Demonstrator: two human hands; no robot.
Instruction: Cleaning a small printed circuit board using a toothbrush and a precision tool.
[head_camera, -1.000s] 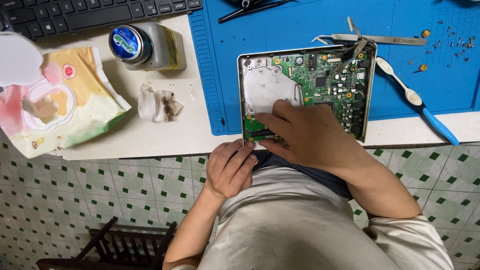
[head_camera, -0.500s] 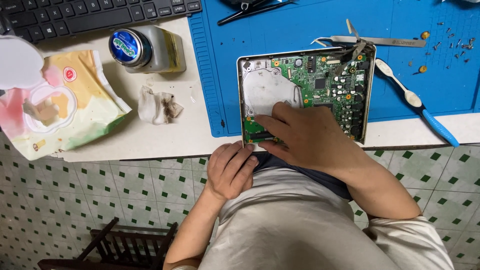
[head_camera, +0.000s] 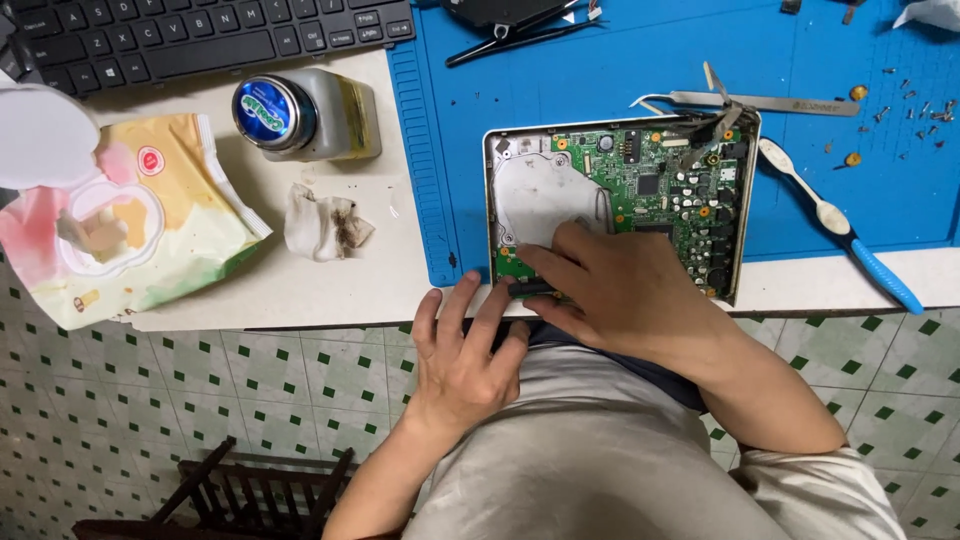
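— Tiled floor below, white bench (head_camera: 300, 290) above it, blue mat (head_camera: 600, 90) on the bench. Where is the board?

— Opened device (head_camera: 620, 205) sits on the mat at the bench's near edge, straight ahead of the person, green board up, silver plate on its left half. Long axis runs left to right.

— Hands?

— Right hand (head_camera: 625, 295) lies flat over the near edge of the device, fingers extended leftward, covering the lower board. Left hand (head_camera: 465, 360) is just beside it, fingers spread, tips touching the bench edge at the device's near-left corner. Whether either pinches anything, I cannot tell.

— Nearer hand?

— Right; it is already on the device.
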